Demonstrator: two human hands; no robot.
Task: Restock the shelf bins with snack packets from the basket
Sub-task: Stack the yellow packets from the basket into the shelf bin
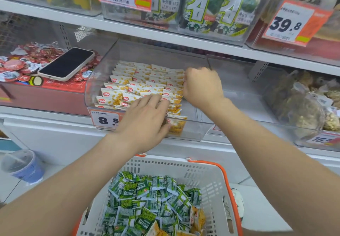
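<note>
A clear plastic shelf bin (99, 81) holds rows of yellow-and-white snack packets (128, 86). My left hand (145, 118) lies flat with straight fingers on the front packets near the bin's front edge. My right hand (201, 86) is curled at the right end of the packet rows, its fingertips hidden against the packets. Below, a white basket (207, 178) with orange handles holds several green packets (147, 199) and a few yellow packets (197, 217).
A phone (67, 64) lies on red round packets in the left bin. To the right stands a clear bin of brown snacks (303, 103). The upper shelf carries seaweed packs (217, 7) and price tags. A lidded blue cup (22, 166) stands at lower left.
</note>
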